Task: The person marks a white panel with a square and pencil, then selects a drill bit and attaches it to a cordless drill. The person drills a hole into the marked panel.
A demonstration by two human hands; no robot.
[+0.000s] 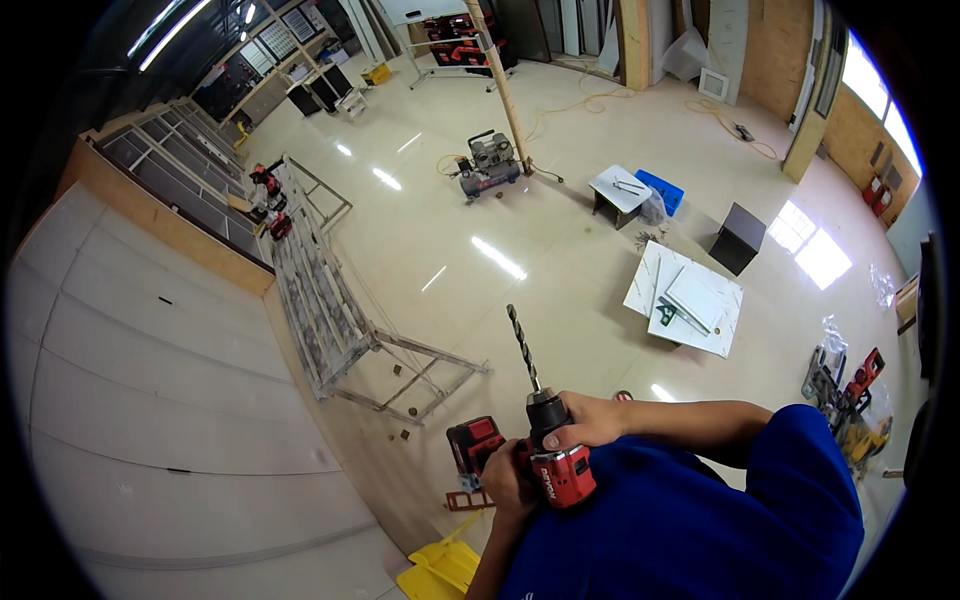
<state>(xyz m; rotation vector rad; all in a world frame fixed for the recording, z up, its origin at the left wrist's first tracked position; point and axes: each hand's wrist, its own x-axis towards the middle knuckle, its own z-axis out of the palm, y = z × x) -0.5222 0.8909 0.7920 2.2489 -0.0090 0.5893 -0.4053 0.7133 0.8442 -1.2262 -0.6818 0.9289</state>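
Note:
A red and black cordless drill (566, 474) is held close against my blue shirt. A long twist drill bit (521, 345) sits in its black chuck (545, 410) and points up and away from me. My left hand (508, 480) is closed round the drill's handle, next to the red and black battery (476, 444). Around the chuck, my right hand (588, 420) has its fingers wrapped, the thumb lying across it. The far-side fingers of both hands are partly hidden by the drill.
A slatted metal stand (320, 300) with red tools runs along the left. Ahead are an air compressor (490, 168) by a wooden post and a low white board table (735, 325) with panels. A black box (738, 240) stands right; a yellow plastic object (440, 570) lies below.

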